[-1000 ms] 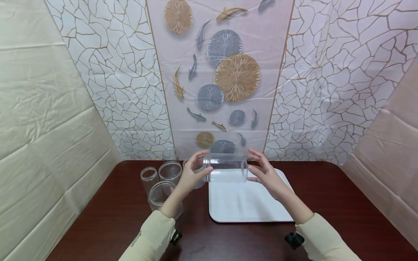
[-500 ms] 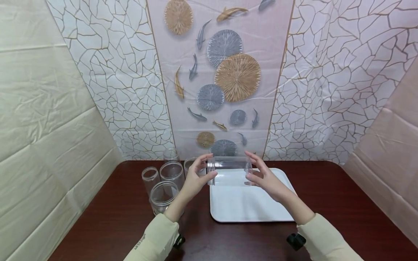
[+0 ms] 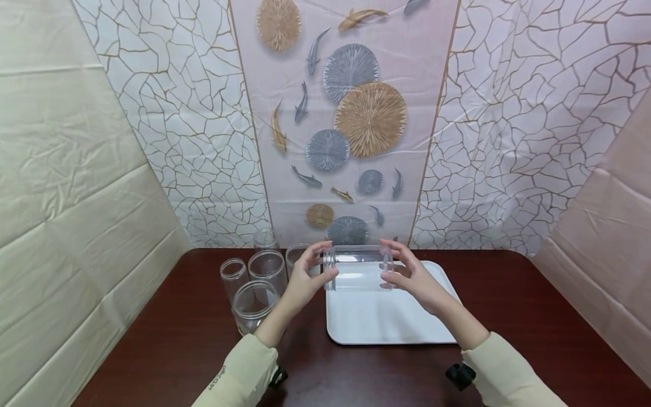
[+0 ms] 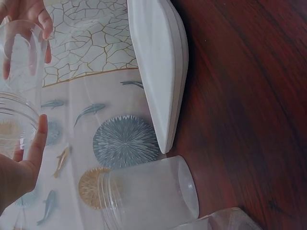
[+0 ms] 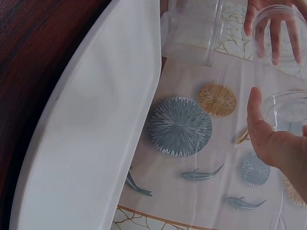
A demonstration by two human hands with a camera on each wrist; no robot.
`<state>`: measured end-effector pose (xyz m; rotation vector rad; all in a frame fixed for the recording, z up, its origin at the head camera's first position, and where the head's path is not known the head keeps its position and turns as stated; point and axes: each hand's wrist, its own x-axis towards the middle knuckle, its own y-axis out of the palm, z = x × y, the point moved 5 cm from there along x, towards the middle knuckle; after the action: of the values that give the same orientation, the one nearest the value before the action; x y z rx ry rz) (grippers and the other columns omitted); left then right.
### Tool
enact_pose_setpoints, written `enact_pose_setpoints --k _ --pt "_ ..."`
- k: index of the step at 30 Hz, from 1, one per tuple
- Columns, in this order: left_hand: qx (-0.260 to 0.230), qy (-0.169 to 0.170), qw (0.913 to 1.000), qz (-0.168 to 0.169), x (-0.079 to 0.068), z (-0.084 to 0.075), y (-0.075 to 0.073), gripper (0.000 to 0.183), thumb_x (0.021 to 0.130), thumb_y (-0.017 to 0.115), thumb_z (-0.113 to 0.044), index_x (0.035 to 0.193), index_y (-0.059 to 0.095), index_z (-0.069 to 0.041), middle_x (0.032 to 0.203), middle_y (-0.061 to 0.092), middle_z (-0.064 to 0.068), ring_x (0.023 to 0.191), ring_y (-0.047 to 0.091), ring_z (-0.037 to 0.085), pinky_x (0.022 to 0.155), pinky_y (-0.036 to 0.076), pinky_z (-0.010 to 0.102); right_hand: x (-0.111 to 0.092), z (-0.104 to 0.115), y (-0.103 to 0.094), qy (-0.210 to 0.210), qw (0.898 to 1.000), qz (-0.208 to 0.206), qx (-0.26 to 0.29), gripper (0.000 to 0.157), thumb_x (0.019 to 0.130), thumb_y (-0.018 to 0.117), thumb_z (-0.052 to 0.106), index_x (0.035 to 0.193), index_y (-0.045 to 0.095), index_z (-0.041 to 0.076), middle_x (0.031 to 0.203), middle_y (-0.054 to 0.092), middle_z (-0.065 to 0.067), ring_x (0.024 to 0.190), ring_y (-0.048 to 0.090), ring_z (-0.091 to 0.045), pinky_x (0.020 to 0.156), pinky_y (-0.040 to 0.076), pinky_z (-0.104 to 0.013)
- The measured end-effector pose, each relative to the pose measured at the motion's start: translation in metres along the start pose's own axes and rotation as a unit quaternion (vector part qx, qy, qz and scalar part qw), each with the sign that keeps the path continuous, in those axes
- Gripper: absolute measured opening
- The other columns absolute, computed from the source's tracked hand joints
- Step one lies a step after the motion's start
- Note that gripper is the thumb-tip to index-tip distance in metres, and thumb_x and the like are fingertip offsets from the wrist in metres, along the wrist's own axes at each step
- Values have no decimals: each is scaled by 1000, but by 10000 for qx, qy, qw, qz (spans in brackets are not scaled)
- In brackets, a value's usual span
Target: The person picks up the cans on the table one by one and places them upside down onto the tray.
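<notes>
Over a dark red table (image 3: 325, 370), holding a clear jar (image 3: 358, 269) sideways. Gripped at the threaded neck by left hand (image 3: 304, 281) — at the base by right hand (image 3: 416, 281).

Obstacles left of tray (image 3: 376, 328): 5 jars (image 3: 268, 270)

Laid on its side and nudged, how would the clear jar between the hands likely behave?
The clear jar would probably roll, since its wall is round. It may be light for its size, being hollow with nothing visible inside. Its smooth, glossy surface could prove slippery.
</notes>
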<state>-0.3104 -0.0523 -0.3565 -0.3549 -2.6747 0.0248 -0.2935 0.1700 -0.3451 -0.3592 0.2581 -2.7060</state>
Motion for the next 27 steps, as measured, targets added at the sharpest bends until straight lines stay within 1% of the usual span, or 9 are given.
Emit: enact_pose_setpoints --k 4,9,13,15,18,21,22,26,27 --pt "26 15 9999 113 -1 0 1 56 84 70 -16 134 46 -6 139 45 17 121 47 40 89 51 44 -1 -2 -1 52 10000 -19 32 66 92 58 14 148 22 16 148 24 -20 131 32 -47 89 52 -47" --pt "122 22 9998 182 -3 2 1 58 84 70 -18 135 45 -5 140 44 17 121 47 40 88 52 43 -2 -3 -2 88 10000 -6 41 66 92 57 12 148 22 14 148 24 -22 131 31 -47 90 50 -51" --pt "162 91 9996 233 -3 2 0 57 85 69 -16 135 44 -5 141 43 19 121 47 41 87 52 43 -1 -1 -2 86 10000 29 -5 65 93 56 12 148 22 13 148 25 -20 130 33 -44 89 52 -47" --pt "181 178 9993 285 -3 2 -1 56 86 67 -15 135 43 -4 141 41 21 122 46 42 90 51 45 1 -1 -2 74 10000 48 -11 66 93 57 13 148 22 13 148 26 -19 129 34 -44 88 53 -45" --pt "175 225 9989 382 -4 1 -2 53 89 63 -11 137 41 -4 144 38 21 125 44 45 89 51 51 2 -1 -3 93 9999 63 -14 66 93 57 15 149 22 14 148 25 -19 131 32 -45 88 52 -45" --pt "201 180 9985 471 -6 0 -3 52 91 59 -8 139 39 -3 145 36 22 125 42 47 85 52 54 3 -2 -4 137 9999 55 -44 67 92 58 16 149 22 14 149 23 -19 132 31 -45 88 52 -43" --pt "167 118 9986 479 -7 0 -4 52 91 58 -8 139 39 -4 146 35 22 125 43 47 82 52 55 3 -2 -5 152 9999 39 -54 66 92 58 15 148 23 15 149 23 -19 132 31 -45 88 53 -41" --pt "68 13 9991 423 -8 -3 -5 50 92 55 -5 139 38 -2 144 37 25 123 45 48 80 53 56 1 0 -11 167 9998 -55 -128 65 92 58 15 148 24 16 149 26 -18 128 35 -42 85 54 -37" --pt "45 -6 9992 395 -8 -4 -6 49 92 54 -5 139 38 -1 143 37 25 122 45 47 80 54 53 1 1 -13 184 9997 -89 -150 65 92 58 15 148 25 16 149 26 -18 127 35 -40 85 54 -36"
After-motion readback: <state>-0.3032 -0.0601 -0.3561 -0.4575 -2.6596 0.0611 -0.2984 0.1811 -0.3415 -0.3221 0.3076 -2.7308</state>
